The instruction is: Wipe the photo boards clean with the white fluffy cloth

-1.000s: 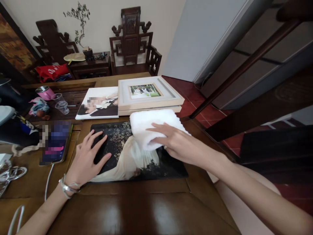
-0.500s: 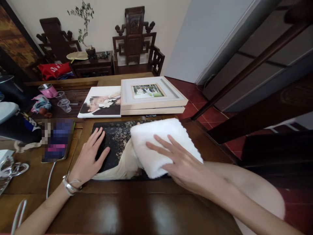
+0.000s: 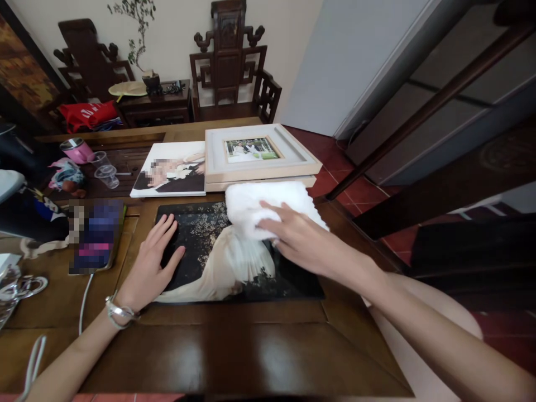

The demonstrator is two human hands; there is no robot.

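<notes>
Left hand spread flat pins the dark glossy photo print, right hand splayed on the folded white towel: light, even strokes wanted.

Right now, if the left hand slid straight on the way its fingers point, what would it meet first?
The left hand lies flat on the dark photo, fingers pointing away and slightly right. Beyond that photo's far edge it would probably meet the unframed print first; depth there is unclear.
</notes>
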